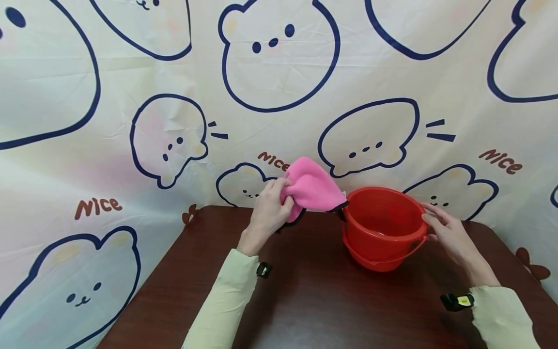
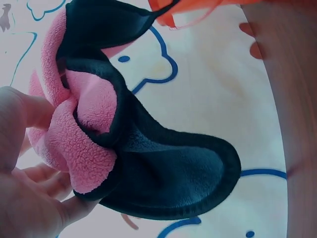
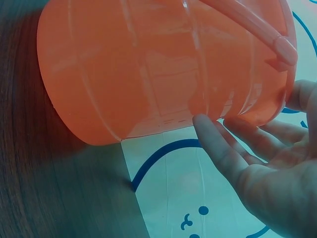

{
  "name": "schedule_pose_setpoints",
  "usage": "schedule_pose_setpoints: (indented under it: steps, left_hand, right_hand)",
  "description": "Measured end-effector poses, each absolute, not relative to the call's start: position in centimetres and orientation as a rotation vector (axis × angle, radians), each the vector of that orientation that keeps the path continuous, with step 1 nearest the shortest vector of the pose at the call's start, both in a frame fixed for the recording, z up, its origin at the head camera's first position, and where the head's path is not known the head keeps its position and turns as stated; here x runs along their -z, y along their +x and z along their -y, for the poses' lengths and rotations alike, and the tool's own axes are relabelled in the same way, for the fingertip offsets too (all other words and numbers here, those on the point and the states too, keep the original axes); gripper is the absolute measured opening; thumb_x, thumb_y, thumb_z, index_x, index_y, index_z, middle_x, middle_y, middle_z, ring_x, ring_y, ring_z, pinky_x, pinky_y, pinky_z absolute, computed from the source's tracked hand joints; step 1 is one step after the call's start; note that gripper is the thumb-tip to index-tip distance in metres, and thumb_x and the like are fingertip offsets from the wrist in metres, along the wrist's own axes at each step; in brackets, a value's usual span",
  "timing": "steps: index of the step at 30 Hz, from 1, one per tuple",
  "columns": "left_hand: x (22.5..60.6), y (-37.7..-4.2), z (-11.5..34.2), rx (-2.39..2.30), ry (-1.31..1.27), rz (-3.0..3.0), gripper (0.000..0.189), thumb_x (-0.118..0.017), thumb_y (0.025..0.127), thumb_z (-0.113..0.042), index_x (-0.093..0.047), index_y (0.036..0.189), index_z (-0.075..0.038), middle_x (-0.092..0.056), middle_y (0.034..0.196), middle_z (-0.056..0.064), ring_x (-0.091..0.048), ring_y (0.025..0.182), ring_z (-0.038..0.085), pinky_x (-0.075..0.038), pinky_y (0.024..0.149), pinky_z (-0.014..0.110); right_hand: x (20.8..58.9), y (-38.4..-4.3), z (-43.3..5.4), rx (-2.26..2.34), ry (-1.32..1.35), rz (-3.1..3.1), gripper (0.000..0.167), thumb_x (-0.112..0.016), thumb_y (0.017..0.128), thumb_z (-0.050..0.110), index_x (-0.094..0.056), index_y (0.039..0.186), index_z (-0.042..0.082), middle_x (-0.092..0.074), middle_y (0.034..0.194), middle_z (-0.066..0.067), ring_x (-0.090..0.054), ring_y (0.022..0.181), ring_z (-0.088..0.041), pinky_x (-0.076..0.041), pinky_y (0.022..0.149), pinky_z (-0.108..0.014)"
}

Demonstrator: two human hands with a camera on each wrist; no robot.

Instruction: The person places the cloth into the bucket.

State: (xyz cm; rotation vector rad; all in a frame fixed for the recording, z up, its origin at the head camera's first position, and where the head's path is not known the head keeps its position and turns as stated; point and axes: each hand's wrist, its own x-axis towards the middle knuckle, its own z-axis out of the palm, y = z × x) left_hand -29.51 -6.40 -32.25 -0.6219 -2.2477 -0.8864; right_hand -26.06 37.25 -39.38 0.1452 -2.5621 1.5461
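My left hand point(image 1: 271, 206) grips a bunched pink fleece cloth point(image 1: 311, 186) with black edging, raised above the table. Its dark underside point(image 2: 173, 173) shows in the left wrist view, where a rounded flap hangs down from the folds. One black-edged corner overlaps the left rim of a red bucket point(image 1: 377, 252) in the head view. On the bucket's other side, my right hand point(image 1: 451, 237) holds it at the rim. From the right wrist, fingers point(image 3: 218, 144) lie along the bucket's outer wall, with one digit up at the rim. The inside of the bucket that shows is bare.
Both hands are over a dark brown wooden table point(image 1: 314, 310). The bucket's red handle point(image 1: 407, 256) hangs down along its front. Close behind the table's far edge hangs a pale curtain point(image 1: 174, 145) printed with blue bear outlines. Black devices are strapped to both wrists.
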Motion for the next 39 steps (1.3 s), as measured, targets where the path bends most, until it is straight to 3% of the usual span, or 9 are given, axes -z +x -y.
schedule_pose_setpoints:
  steps: [14,24,31,39]
  left_hand:
    - [31.1,-29.2,1.8,1.039,-0.718,2.054,0.022,-0.061,0.086,-0.003,-0.061,0.108,-0.005,-0.062,0.103,0.012,-0.058,0.089,0.022,-0.055,0.074,0.033]
    - [30.5,-28.8,-2.9,1.135,-0.744,1.954,0.020,-0.062,0.086,-0.004,-0.060,0.106,-0.005,-0.063,0.101,0.009,-0.058,0.088,0.018,-0.052,0.076,0.024]
    - [31.5,-28.8,-6.2,1.236,-0.764,1.966,0.020,-0.062,0.087,-0.004,-0.057,0.106,-0.006,-0.060,0.100,0.008,-0.055,0.087,0.014,-0.047,0.075,0.012]
    - [32.7,-29.1,-9.8,1.519,-0.774,1.950,0.017,-0.059,0.093,-0.006,-0.050,0.107,-0.008,-0.057,0.102,0.008,-0.054,0.086,0.010,-0.048,0.072,0.012]
  right_hand:
    - [39.6,-25.9,-37.3,-1.554,0.187,2.548,0.064,-0.043,0.102,0.045,-0.026,0.156,0.016,-0.052,0.133,0.017,-0.062,0.098,0.012,-0.058,0.078,-0.023]
    - [39.4,-26.0,-37.5,-1.539,0.169,2.561,0.063,-0.042,0.102,0.045,-0.025,0.156,0.018,-0.050,0.142,-0.010,-0.064,0.098,0.009,-0.057,0.076,-0.021]
    - [39.3,-26.2,-37.6,-1.568,0.166,2.568,0.063,-0.042,0.103,0.045,-0.025,0.156,0.016,-0.052,0.124,0.021,-0.063,0.094,0.010,-0.058,0.075,-0.022]
    - [39.2,-25.9,-38.2,-1.568,0.166,2.561,0.063,-0.042,0.102,0.045,-0.024,0.157,0.019,-0.050,0.123,0.026,-0.061,0.095,0.014,-0.057,0.075,-0.020]
